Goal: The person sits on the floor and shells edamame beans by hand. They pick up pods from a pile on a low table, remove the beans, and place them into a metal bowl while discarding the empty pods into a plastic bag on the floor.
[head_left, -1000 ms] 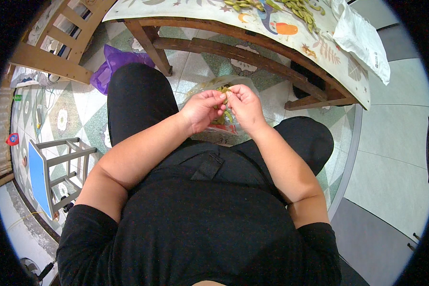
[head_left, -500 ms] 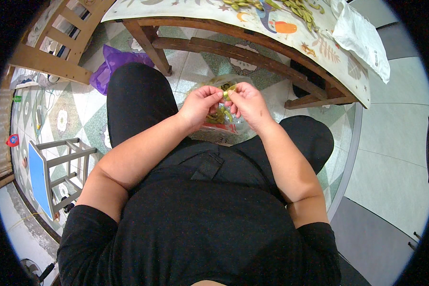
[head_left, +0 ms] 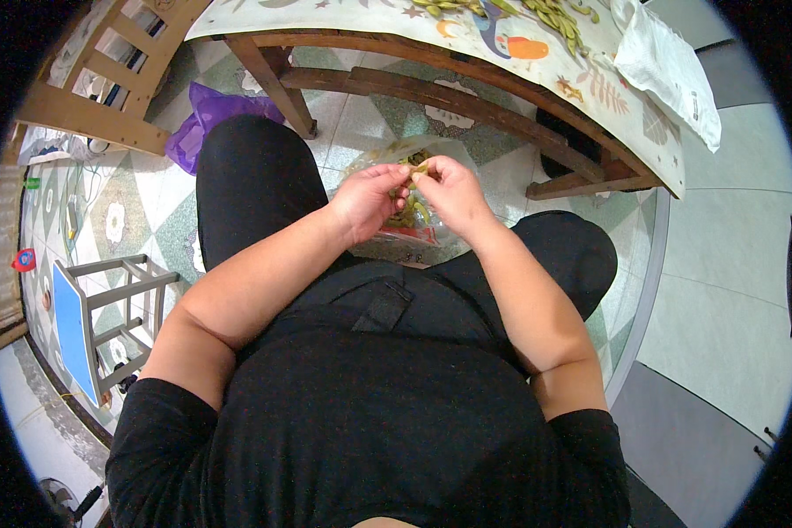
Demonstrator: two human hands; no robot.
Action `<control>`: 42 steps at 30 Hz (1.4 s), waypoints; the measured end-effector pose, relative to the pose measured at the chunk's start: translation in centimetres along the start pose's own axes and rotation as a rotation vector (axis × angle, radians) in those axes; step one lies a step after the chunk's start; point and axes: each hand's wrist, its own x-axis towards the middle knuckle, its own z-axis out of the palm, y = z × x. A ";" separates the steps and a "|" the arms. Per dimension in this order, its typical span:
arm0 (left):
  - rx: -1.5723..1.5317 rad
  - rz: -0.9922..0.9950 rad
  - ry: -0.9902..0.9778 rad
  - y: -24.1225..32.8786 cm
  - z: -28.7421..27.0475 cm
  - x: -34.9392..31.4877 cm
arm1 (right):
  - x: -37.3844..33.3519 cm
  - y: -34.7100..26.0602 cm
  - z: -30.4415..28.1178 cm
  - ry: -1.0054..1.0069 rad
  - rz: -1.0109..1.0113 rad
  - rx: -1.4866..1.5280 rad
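Table edge (head_left: 466, 53) close above; knees either side.

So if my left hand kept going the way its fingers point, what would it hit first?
Your left hand points right, so it would probably meet your right hand first, across the small green pod both hands pinch.

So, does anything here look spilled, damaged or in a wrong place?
Nothing stands out. Both hands, left hand and right hand, pinch a small green pod above a clear plastic bag between the knees. More green pods lie heaped on the table, none seen on the floor.
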 end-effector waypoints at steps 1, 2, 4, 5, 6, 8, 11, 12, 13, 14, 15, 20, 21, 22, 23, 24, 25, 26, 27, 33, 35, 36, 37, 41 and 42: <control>-0.009 0.001 -0.016 0.1 0.2 -0.1 | 0.1 0.0 -0.4 -0.008 0.080 0.091; -0.020 0.003 -0.031 0.2 0.3 -0.2 | 0.2 0.0 -0.8 -0.018 0.159 0.181; -0.063 0.002 -0.043 0.2 -0.1 0.2 | 0.2 -0.2 -1.0 -0.001 0.226 0.298; -0.085 0.001 -0.048 0.3 -0.1 0.4 | 0.2 -0.1 -1.0 0.023 0.213 0.275; -0.087 0.004 -0.048 0.3 -0.2 0.4 | 0.3 0.1 -1.0 0.047 0.201 0.253; -0.092 0.010 -0.051 0.6 -0.1 0.3 | 0.4 0.1 -1.1 0.081 0.168 0.224; -0.147 0.016 -0.020 0.6 -0.6 0.7 | 0.4 0.4 -1.2 0.100 0.085 0.154; -0.155 0.004 -0.027 0.6 -0.8 0.7 | 0.5 1.2 -1.4 0.098 0.041 0.097; -0.162 -0.009 -0.034 0.7 -1.1 0.8 | 0.6 1.7 -1.6 0.097 -0.004 0.040; -0.171 -0.017 -0.043 0.9 -1.1 0.9 | 0.6 1.6 -1.8 0.065 0.039 -0.066; -0.164 -0.005 -0.036 1.0 -1.1 0.9 | 0.4 1.4 -2.1 0.034 0.083 -0.172; -0.140 0.034 0.012 1.3 -1.1 1.0 | 0.1 0.5 -1.8 0.203 -0.034 -0.254; -0.133 0.042 0.031 1.2 -1.1 1.1 | 0.4 -0.3 -2.0 0.271 -0.121 -0.293; -0.135 0.080 0.039 1.2 -1.1 1.1 | 0.6 -1.3 -2.4 0.339 -0.209 -0.332; -0.103 0.081 0.060 1.2 -1.0 0.9 | 0.8 -3.1 -2.3 0.401 -0.297 -0.367; -0.069 0.082 0.079 1.4 -0.7 0.7 | 1.0 -5.4 -2.1 0.439 -0.408 -0.461; -0.035 0.083 0.100 1.5 -0.6 0.5 | 1.6 -7.1 -2.1 0.466 -0.499 -0.487; 0.006 0.082 0.075 1.5 -0.6 0.5 | 2.2 -8.7 -2.2 0.501 -0.560 -0.565; 0.037 0.083 0.052 1.5 -0.7 0.5 | 3.0 -10.0 -2.4 0.538 -0.621 -0.643; 0.089 0.078 0.021 1.9 -0.8 0.4 | 9.3 -13.8 -3.4 0.534 -0.717 -1.056; 0.092 0.053 -0.012 1.9 -0.9 0.4 | 10.5 -14.2 -3.6 0.525 -0.668 -1.180; 0.106 0.044 -0.024 1.9 -1.0 0.4 | 10.9 -14.3 -3.7 0.520 -0.643 -1.239; 0.120 0.035 -0.038 1.9 -1.0 0.4 | 11.4 -14.3 -3.8 0.513 -0.627 -1.252; 0.277 0.064 -0.026 2.2 -0.7 -0.2 | 11.9 -14.4 -4.3 0.514 -0.635 -1.302; 0.270 0.060 -0.002 2.4 -0.4 -0.4 | 11.7 -14.4 -4.4 0.542 -0.687 -1.301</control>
